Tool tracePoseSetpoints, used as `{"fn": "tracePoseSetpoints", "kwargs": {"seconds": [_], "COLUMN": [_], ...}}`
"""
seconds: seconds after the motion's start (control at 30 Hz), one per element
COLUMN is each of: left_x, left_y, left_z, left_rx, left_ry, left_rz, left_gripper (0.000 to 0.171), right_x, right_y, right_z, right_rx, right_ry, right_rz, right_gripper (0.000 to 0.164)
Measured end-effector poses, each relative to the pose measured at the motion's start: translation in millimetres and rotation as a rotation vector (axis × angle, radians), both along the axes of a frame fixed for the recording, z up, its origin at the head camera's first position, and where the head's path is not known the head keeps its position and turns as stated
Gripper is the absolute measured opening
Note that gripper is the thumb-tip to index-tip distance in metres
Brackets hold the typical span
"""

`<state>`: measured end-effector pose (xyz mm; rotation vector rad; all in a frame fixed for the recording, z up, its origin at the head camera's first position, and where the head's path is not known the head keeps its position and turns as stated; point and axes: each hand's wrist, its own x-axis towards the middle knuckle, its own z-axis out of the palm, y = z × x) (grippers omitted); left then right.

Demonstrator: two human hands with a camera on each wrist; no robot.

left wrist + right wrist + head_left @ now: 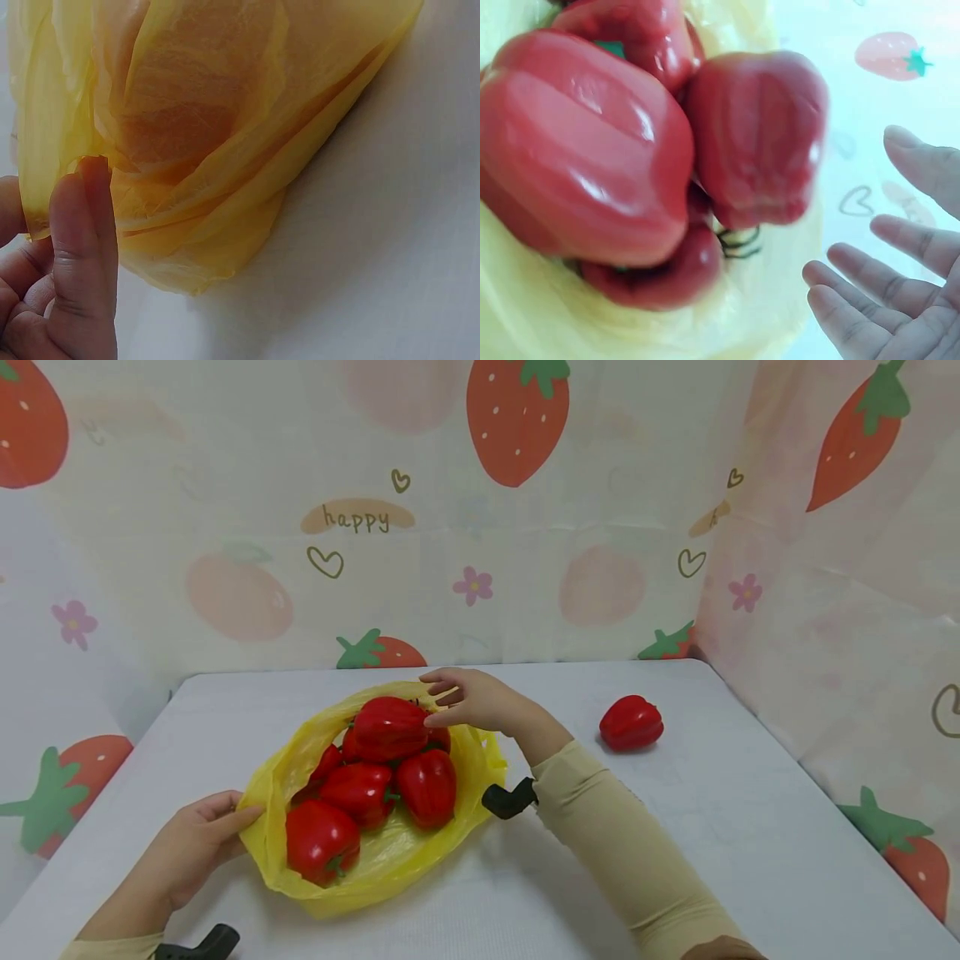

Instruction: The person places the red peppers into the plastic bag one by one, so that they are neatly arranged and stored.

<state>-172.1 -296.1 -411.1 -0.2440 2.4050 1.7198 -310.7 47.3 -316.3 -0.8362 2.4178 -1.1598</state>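
Note:
A yellow plastic bag (405, 868) lies with its mouth wide open on the white table, several red bell peppers (322, 839) inside it. My left hand (198, 839) pinches the bag's left rim between thumb and fingers, which the left wrist view shows close up at the yellow plastic (202, 195). Over the bag's far right edge is my right hand (480, 700), its fingers spread and holding nothing. Nearest to it is the topmost bell pepper (390, 728). In the right wrist view, a gap shows between the fingers and a bell pepper (757, 139).
One more red bell pepper (631, 723) lies alone on the table (712, 827), right of the bag. A printed cloth backdrop (480, 510) with strawberries stands behind the table and along its sides. Black camera mounts (510, 798) sit at both wrists.

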Motion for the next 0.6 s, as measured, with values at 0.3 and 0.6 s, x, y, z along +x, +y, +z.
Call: {"fn": "tracePoseSetpoints", "kwargs": {"seconds": [0.3,0.6], "left_x": [1.0,1.2], "left_y": [0,2], "left_z": [0.9,2.8], "left_rx": [-0.018,-0.016], "left_ry": [-0.007,-0.002], "left_rz": [0.005,0.002], "left_gripper": [0.050,0.051], "right_x": [-7.6,-13.8], "right_y": [40,84], "right_z": [5.3,4.1], "right_rx": [-0.022,-0.008], "right_ry": [0.015,0.024], "right_rz": [-0.089,-0.182], "right_gripper": [0.057,0.056]}}
